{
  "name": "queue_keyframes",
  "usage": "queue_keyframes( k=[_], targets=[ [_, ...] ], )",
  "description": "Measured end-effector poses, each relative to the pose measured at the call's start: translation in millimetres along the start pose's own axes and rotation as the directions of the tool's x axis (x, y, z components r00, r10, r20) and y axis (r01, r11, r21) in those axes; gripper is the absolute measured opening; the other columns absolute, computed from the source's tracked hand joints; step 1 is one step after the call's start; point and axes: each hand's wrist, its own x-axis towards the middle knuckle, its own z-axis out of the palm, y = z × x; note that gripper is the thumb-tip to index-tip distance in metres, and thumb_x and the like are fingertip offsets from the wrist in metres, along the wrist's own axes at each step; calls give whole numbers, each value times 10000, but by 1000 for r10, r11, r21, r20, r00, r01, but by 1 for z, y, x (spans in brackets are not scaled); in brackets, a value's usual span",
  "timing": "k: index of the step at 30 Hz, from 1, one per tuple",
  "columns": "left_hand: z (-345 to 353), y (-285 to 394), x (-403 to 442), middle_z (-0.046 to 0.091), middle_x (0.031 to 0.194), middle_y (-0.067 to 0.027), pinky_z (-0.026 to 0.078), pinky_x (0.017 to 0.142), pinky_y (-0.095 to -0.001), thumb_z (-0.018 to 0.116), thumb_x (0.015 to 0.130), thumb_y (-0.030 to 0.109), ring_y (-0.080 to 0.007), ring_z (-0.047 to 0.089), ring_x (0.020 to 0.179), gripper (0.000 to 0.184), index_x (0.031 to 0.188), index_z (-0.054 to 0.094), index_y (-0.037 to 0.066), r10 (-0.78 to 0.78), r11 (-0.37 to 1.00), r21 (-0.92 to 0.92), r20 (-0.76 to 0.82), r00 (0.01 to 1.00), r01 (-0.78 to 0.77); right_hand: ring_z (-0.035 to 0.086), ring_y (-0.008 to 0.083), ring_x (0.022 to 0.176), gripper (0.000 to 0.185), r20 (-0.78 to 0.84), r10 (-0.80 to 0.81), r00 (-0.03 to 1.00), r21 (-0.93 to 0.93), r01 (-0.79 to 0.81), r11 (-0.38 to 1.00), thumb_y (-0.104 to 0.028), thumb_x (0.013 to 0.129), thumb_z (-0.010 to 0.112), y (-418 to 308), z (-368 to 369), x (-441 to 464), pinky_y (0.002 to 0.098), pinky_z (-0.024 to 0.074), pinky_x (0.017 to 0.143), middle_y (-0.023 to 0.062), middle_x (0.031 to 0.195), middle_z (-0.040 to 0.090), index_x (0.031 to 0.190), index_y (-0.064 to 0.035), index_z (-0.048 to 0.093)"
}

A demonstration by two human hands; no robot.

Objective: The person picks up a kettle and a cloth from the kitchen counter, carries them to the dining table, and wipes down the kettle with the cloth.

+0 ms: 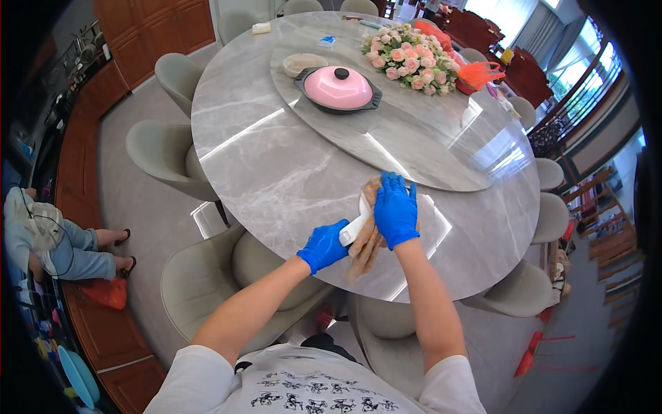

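Both hands wear blue gloves and are over the near part of the round marble table (276, 200). My left hand (323, 247) is closed on the white handle (353, 230) of an object whose far end is mostly covered by a cloth. My right hand (396, 210) lies with its fingers together on the brown patterned cloth (367, 254), pressing it against that object. The cloth hangs down between my hands toward the table's near edge.
On the turntable (414, 155) stand a pink-lidded pot (338, 88), a bowl (305, 64) and a pink flower bouquet (414, 58). Grey chairs (207, 283) surround the table. At the left, a person (65, 241) is by the counter.
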Motion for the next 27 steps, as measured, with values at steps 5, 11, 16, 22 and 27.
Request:
queue_keyframes(
  k=[5,11,16,22,27],
  targets=[
    [5,-3,0,642,814,-210,490,654,-455,664,771,278,-406,616,786,269,924,559,84,18,999,31,-60,998,-16,436,339,1233,449,-100,246,964,-67,-253,965,-225,925,407,4,-4,-37,457,270,1070,211,1314,481,1286,35,463],
    [7,-4,4,643,827,-203,495,661,-455,655,761,243,-395,617,789,236,916,570,86,43,999,24,-42,998,-42,410,391,1250,461,-210,228,951,6,-231,973,-150,904,453,-21,-4,-100,468,256,1087,232,1346,441,1299,86,423],
    [10,-2,9,646,827,-191,499,668,-455,640,746,239,-393,616,788,242,925,577,89,90,995,38,5,996,-90,455,376,1219,407,-410,279,869,408,-99,908,-113,914,456,11,8,-106,442,303,1063,215,1334,466,1291,41,466],
    [9,8,5,646,818,-197,505,677,-459,635,718,239,-397,617,781,291,963,585,89,60,997,40,9,998,-61,523,237,1124,401,3,507,862,924,-197,329,-137,959,431,48,134,-110,332,373,991,156,1304,501,1319,41,430],
    [23,10,1,648,834,-204,509,686,-458,645,709,235,-389,626,800,331,1002,595,90,27,999,23,-23,999,-26,519,188,1100,421,-50,670,741,973,-114,198,-162,980,402,35,219,-143,309,386,967,132,1272,514,1342,54,388]
  ],
)
